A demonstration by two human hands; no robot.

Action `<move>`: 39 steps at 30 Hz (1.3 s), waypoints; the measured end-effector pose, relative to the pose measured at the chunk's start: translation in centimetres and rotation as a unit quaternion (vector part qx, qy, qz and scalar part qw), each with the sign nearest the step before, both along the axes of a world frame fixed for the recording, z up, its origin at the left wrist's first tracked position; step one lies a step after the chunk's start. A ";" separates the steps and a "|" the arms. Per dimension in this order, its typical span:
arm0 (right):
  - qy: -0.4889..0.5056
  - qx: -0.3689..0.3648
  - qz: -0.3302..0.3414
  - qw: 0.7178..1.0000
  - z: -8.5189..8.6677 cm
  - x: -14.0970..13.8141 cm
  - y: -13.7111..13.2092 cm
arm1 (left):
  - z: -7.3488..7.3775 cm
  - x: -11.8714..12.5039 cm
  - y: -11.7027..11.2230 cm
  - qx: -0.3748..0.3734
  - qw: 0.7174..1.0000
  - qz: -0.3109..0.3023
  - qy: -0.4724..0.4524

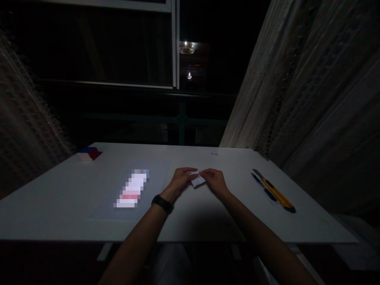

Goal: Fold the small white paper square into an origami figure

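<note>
Forearms (141, 239) foremost, both hands (179, 179) (216, 183) tight on folded paper (198, 182), yellow cutter (277, 193) rightward, cube (88, 153) far left

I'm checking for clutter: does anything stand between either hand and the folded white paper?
Nothing visible does: the left hand and right hand both hold the folded white paper. The yellow cutter lies apart, to their right.

Yellow Stood Amid White

The folded paper (198, 181) was white, like the table (68, 198). The wristband (162, 203) was black, the cutter (277, 193) yellow with a black end. The block (89, 153) showed blue, red and cream faces; the pixelated patch (133, 186) was white, banded pink.
</note>
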State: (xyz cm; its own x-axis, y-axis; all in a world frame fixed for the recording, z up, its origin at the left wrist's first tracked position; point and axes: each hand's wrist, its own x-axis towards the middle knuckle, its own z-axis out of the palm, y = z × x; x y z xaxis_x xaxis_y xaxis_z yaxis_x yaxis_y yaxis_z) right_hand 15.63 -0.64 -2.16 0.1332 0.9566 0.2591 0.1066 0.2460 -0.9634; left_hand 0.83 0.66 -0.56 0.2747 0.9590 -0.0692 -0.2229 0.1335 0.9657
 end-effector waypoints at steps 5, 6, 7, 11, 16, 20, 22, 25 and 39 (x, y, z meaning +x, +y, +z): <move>0.016 -0.002 -0.004 1.000 0.0 -0.2 -0.2 | -0.7 0.2 0.4 0.054 0.998 0.008 0.031; 0.021 0.000 -0.005 1.000 -0.1 -0.3 -0.2 | -0.7 0.2 0.4 0.061 0.998 0.010 0.035; 0.027 0.002 -0.006 1.000 -0.1 -0.3 -0.2 | -0.8 0.1 0.4 0.064 0.997 0.009 0.036; 0.040 0.003 -0.007 0.999 -0.2 -0.2 -0.1 | -0.6 0.0 0.3 0.065 0.997 -0.002 0.030; 0.033 0.005 0.001 0.999 -0.5 0.0 0.1 | -0.8 -0.1 0.4 0.063 0.998 -0.016 0.018; 0.035 0.012 0.008 0.999 -0.5 0.0 0.1 | -1.1 -0.1 0.6 0.061 0.998 -0.015 0.023; 0.033 0.010 0.004 0.999 -0.5 -0.1 0.0 | -1.2 -0.1 0.7 0.066 0.997 -0.014 0.027; 0.030 0.018 -0.008 0.999 -0.4 -0.2 0.0 | -1.3 -0.1 0.8 0.072 0.997 -0.003 0.034; 0.028 0.063 -0.018 0.997 -0.6 -0.2 0.2 | -0.8 0.2 0.2 0.034 0.999 0.000 0.017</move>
